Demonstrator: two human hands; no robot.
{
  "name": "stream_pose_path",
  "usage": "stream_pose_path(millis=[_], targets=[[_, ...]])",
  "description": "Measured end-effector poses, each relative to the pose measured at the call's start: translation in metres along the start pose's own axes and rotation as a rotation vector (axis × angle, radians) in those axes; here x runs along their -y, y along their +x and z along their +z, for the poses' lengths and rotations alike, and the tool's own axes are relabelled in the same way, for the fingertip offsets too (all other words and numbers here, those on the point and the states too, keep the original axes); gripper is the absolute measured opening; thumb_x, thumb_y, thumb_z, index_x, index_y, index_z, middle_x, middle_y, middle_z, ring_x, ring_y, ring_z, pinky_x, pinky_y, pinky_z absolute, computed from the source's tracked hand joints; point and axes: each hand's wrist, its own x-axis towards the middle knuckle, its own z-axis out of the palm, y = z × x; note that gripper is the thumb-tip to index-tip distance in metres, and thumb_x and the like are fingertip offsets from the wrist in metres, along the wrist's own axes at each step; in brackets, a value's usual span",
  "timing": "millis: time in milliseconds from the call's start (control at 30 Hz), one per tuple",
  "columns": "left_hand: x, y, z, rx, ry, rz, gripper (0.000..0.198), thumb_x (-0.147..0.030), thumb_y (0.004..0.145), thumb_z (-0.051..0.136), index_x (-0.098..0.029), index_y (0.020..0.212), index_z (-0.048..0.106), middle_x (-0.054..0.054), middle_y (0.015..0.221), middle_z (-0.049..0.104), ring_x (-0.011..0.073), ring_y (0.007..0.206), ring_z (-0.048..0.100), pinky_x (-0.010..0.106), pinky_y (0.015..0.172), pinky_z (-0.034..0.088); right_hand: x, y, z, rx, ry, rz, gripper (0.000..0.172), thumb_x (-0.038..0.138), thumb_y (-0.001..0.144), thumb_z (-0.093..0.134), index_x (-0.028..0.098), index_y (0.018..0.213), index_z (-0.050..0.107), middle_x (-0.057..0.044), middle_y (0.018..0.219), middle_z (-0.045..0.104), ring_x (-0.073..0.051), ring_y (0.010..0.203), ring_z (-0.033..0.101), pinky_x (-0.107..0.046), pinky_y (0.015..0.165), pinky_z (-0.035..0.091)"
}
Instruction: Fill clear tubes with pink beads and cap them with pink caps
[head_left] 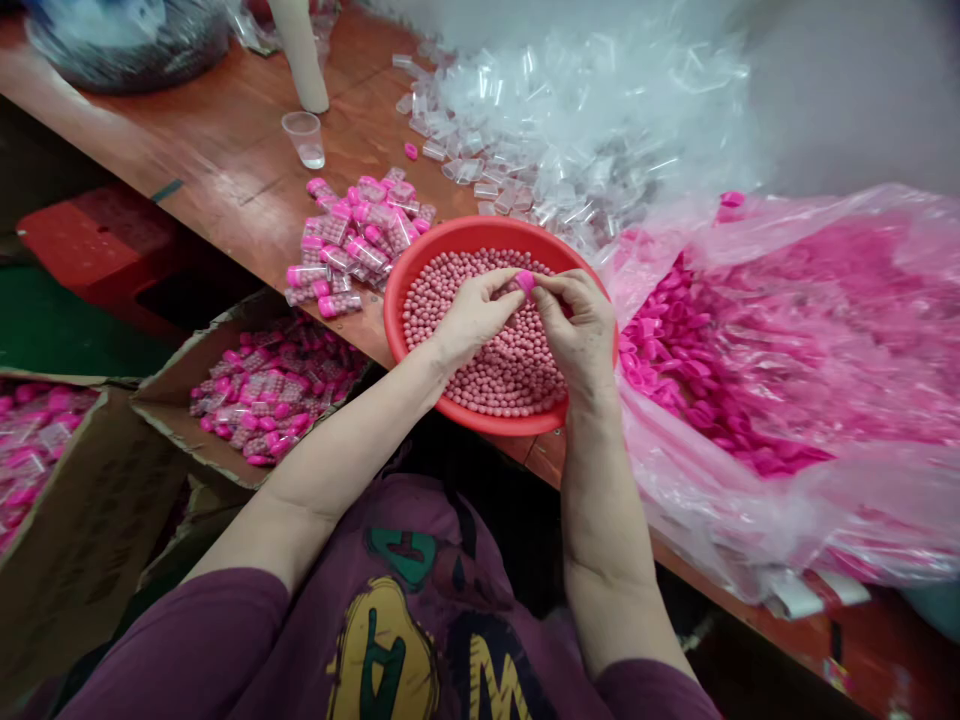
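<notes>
Both hands meet above a red basin (395,320) filled with small pink beads (499,385). Between their fingertips is a bright pink cap (526,282). My left hand (476,315) pinches it from the left, thumb and fingers closed. My right hand (581,325) grips it from the other side, fingers bent. Whether a clear container is attached to the cap is hidden by the fingers. Left of the basin lies a pile of clear bead-filled bottles (364,235) with pink caps.
Clear empty containers (525,150) are heaped at the back. A plastic bag (750,500) of loose pink caps (675,350) lies to the right. A small clear cup (305,140) stands at back left. Cardboard boxes (90,500) of filled bottles sit below the table edge.
</notes>
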Motion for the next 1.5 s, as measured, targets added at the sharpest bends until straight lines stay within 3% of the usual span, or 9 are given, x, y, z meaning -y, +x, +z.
stream_pose_path(millis=[133,233,500,733,900,1000,1167,1367,1500], targets=[[0.006,0.003,-0.005,0.066,0.032,0.100,0.005,-0.017,0.095,0.082,-0.015,0.099,0.084,0.002,0.095,0.078,0.0135,0.095,0.068,0.026,0.096,0.054,-0.003,-0.002,-0.003,0.005,0.170,0.085,0.034,0.064,0.099,0.087,0.033,0.112,0.091,-0.002,0.109,0.087,-0.022,0.105,0.081,-0.040,0.100,0.066],[0.005,0.002,-0.006,0.073,0.020,0.059,0.013,-0.025,0.100,0.080,-0.015,0.107,0.085,0.003,0.095,0.078,0.0134,0.087,0.066,0.027,0.087,0.055,-0.004,-0.003,-0.003,0.016,0.222,0.120,0.035,0.065,0.097,0.089,0.034,0.113,0.091,-0.002,0.112,0.089,-0.023,0.108,0.082,-0.042,0.105,0.066],[0.004,0.000,0.001,-0.052,0.027,0.046,0.012,-0.010,0.103,0.071,-0.013,0.110,0.080,0.005,0.103,0.079,0.0115,0.086,0.068,0.024,0.080,0.055,0.005,-0.003,-0.002,0.049,0.063,-0.046,0.020,0.044,0.109,0.076,0.032,0.115,0.090,-0.003,0.104,0.083,-0.022,0.097,0.078,-0.042,0.095,0.067],[0.003,0.007,-0.004,-0.071,-0.105,-0.004,0.015,-0.017,0.102,0.076,-0.020,0.117,0.078,0.002,0.104,0.079,0.0089,0.079,0.068,0.022,0.079,0.058,-0.011,-0.007,-0.002,0.019,0.047,0.019,0.043,0.053,0.115,0.061,0.038,0.155,0.069,-0.006,0.140,0.078,-0.026,0.125,0.078,-0.053,0.113,0.069],[0.001,0.005,-0.001,-0.063,-0.074,0.001,0.016,-0.010,0.099,0.077,-0.019,0.112,0.077,0.001,0.102,0.079,0.0093,0.085,0.071,0.021,0.079,0.058,-0.053,-0.006,0.005,-0.130,0.238,0.156,0.060,0.068,0.102,0.080,0.033,0.147,0.062,-0.005,0.116,0.077,-0.022,0.100,0.082,-0.044,0.091,0.076],[0.001,0.002,0.004,0.001,0.008,0.014,0.015,-0.004,0.097,0.077,-0.016,0.106,0.077,0.000,0.092,0.078,0.0093,0.080,0.069,0.021,0.078,0.057,-0.052,-0.006,0.007,-0.170,0.261,0.220,0.059,0.072,0.099,0.081,0.030,0.138,0.066,-0.004,0.111,0.078,-0.024,0.100,0.082,-0.045,0.091,0.075],[-0.002,0.002,0.006,-0.088,0.026,-0.019,0.016,0.001,0.098,0.073,-0.014,0.102,0.075,0.000,0.086,0.078,0.0080,0.077,0.069,0.019,0.077,0.056,-0.014,-0.008,0.007,0.025,-0.067,0.043,0.035,0.047,0.114,0.059,0.027,0.139,0.073,-0.010,0.137,0.081,-0.029,0.131,0.077,-0.057,0.123,0.062],[-0.005,0.004,0.008,-0.199,0.021,-0.061,0.021,0.007,0.099,0.070,-0.014,0.095,0.071,-0.001,0.083,0.076,0.0062,0.078,0.070,0.017,0.080,0.054,-0.003,-0.015,0.022,0.236,-0.539,-0.071,0.079,0.034,0.093,0.073,0.014,0.165,0.048,-0.024,0.161,0.062,-0.045,0.151,0.058,-0.077,0.132,0.046],[-0.007,0.002,0.012,-0.212,0.039,-0.099,0.019,0.003,0.100,0.072,-0.015,0.098,0.069,-0.004,0.077,0.071,0.0068,0.074,0.065,0.018,0.078,0.052,-0.006,-0.013,0.030,0.190,-0.589,-0.046,0.066,0.033,0.094,0.072,0.012,0.154,0.055,-0.025,0.144,0.067,-0.047,0.141,0.061,-0.082,0.127,0.047]])
